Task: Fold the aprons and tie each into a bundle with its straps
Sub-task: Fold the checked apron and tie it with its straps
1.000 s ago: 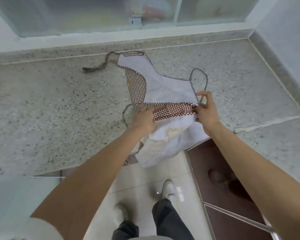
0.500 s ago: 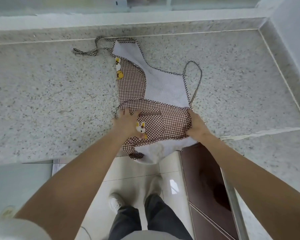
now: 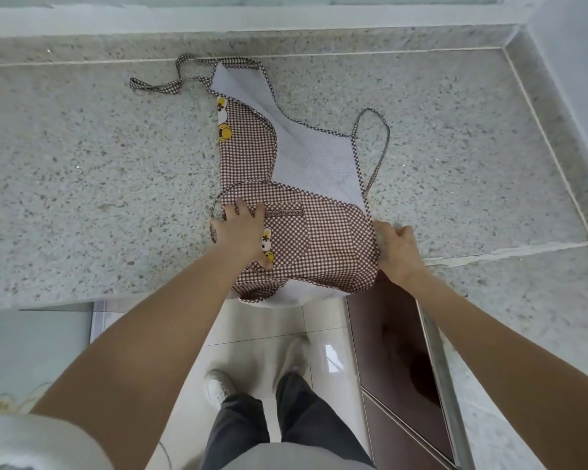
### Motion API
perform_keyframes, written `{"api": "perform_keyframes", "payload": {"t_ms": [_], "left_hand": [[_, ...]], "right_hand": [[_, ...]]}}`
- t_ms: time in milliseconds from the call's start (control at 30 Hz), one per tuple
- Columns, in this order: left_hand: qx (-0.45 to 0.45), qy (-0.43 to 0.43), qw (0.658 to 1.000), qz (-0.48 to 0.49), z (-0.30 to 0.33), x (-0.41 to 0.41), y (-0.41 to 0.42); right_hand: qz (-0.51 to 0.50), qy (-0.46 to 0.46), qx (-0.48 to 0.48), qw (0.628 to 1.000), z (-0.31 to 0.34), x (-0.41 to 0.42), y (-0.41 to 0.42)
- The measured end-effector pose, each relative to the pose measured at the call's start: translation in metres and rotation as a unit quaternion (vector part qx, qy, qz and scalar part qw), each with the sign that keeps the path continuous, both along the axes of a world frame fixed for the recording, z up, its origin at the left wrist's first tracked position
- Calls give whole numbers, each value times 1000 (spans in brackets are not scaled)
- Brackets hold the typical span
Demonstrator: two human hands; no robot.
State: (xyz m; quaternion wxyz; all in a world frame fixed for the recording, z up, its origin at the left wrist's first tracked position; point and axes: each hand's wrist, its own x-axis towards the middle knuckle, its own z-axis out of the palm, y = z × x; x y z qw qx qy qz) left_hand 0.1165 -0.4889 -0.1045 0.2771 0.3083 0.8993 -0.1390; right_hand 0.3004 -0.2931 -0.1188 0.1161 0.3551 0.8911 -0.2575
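I am looking down at a speckled granite counter [image 3: 82, 184] running under a window ledge [image 3: 252, 18], with a pale wall [image 3: 571, 25] closing in on the right. Below the counter edge I am seeing glossy floor tiles [image 3: 252, 327], a dark brown cabinet front [image 3: 387, 340], and the person's white shoes [image 3: 218, 388].

Compared with half a second ago, the view is sitting slightly lower and the right hand [image 3: 396, 249] is now lying further out at the fold's right end, its fingers loosely spread; I cannot tell whether it is pinching the cloth. The left hand [image 3: 240, 232] is pressing flat, fingers straight, on the folded-up hem.

The apron [image 3: 313, 164] is lying on the counter straight ahead, bib toward the window, white lining showing on the right half and brown check on the left. Its lower part is folded up between the hands, with a bit overhanging the counter edge. The neck strap [image 3: 157, 85] is trailing left; a waist strap [image 3: 377, 144] is looping right.
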Motion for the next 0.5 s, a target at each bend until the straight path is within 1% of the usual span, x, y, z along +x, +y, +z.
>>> {"api": "perform_keyframes", "payload": {"t_ms": [67,133,200,267,400,500], "left_hand": [[5,-3,1000,6,0,1,1],[38,-10,999,31,0,3,1],[78,2,996,37,-1,6,0],[95,8,995,23,-5,10,-1],[91,-31,995,32,-6,8,-3],[71,-25,997,10,-3,5,-1]], "right_hand": [[-32,28,-7,999,1,-2,-4],[-62,42,-20,997,1,-7,-8],[-87,28,-25,995,0,-15,-10],[-107,-5,-23,994,0,-21,-9],[-131,-50,-44,989,-1,-28,-3],[-121,-45,-42,991,-1,-29,-2]]}}
